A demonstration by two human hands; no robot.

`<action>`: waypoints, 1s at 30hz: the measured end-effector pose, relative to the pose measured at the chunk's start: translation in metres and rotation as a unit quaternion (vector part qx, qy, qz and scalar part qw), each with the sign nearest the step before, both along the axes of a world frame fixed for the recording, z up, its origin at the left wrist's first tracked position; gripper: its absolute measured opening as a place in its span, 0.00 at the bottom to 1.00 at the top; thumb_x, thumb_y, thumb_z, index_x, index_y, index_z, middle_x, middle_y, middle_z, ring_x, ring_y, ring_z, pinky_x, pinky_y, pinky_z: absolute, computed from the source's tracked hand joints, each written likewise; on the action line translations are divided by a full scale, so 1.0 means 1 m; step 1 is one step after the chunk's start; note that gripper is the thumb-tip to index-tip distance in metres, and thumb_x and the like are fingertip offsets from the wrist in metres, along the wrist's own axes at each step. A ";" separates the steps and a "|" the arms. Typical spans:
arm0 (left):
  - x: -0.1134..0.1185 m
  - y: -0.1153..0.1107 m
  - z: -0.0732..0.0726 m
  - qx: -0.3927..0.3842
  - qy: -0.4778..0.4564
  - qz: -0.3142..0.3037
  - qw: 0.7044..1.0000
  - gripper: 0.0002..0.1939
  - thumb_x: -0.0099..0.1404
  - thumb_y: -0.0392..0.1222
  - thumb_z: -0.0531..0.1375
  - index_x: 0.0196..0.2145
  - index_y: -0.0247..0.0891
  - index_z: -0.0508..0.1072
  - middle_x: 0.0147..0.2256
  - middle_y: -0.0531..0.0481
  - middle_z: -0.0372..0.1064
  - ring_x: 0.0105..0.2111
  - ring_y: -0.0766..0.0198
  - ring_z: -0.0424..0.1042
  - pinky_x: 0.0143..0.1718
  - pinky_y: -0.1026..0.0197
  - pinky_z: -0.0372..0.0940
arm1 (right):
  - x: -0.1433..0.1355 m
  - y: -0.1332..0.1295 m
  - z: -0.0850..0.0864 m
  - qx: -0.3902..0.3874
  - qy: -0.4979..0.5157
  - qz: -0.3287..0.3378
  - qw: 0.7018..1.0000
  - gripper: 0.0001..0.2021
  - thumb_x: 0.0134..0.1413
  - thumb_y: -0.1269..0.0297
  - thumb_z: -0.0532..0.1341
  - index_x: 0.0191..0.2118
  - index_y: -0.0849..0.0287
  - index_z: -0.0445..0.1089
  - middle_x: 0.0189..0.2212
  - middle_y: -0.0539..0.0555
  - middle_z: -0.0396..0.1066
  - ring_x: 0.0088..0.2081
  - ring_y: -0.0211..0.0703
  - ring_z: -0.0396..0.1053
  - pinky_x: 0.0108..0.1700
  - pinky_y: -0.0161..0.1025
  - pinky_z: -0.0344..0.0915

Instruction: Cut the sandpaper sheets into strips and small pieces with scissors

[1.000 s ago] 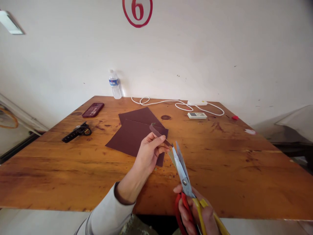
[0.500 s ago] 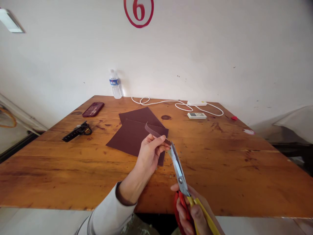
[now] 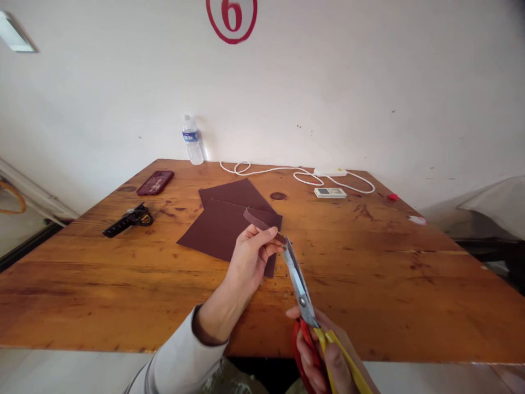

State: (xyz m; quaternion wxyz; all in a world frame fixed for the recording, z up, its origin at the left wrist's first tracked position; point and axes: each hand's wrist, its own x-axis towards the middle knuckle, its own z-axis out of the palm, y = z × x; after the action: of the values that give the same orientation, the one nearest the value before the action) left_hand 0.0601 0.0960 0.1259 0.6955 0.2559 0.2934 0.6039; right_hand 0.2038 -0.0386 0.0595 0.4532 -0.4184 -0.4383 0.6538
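My left hand pinches a narrow, curling dark brown strip that looks like sandpaper or stiff paper. One end of the strip curls up to the left, and the other pokes out past my fingertips. My right hand is wrapped round the scissors, which have one red and one yellow handle. Their blades point up and away, slightly parted, with the tips at the strip's right end by my left fingers. Beneath my left hand, dark brown sheets overlap on the table.
On the wooden table a black strap-like object and a dark red phone lie at left. A water bottle stands against the wall. At the back right are a white power strip with cord and a remote control.
Both hands and the scissors hold almost the same pose. The strip's curled end has dipped very slightly, and the whole view has shifted a little.
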 end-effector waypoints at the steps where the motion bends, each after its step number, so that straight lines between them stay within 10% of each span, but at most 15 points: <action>1: 0.000 0.000 0.000 0.000 0.001 -0.001 1.000 0.13 0.43 0.36 0.75 0.20 0.33 0.73 0.20 0.51 0.75 0.19 0.70 0.72 0.22 0.70 0.70 | 0.001 0.000 0.000 0.001 -0.004 0.001 1.000 0.40 0.45 0.24 0.57 0.50 0.54 0.70 0.20 0.43 0.58 0.14 0.30 0.45 0.16 0.34 0.48; 30: -0.007 0.000 -0.001 0.000 0.043 -0.033 0.999 0.13 0.47 0.35 0.72 0.21 0.36 0.69 0.19 0.53 0.71 0.18 0.70 0.70 0.22 0.69 0.70 | 0.015 0.005 0.002 -0.011 -0.041 -0.034 0.999 0.33 0.43 0.30 0.65 0.43 0.55 0.76 0.18 0.44 0.55 0.17 0.33 0.44 0.18 0.36 0.44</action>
State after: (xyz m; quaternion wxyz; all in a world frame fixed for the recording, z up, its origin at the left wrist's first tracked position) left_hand 0.0533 0.0964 0.1253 0.7018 0.2914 0.3146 0.5689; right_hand 0.2185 -0.0337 0.0614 0.4522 -0.4647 -0.4347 0.6250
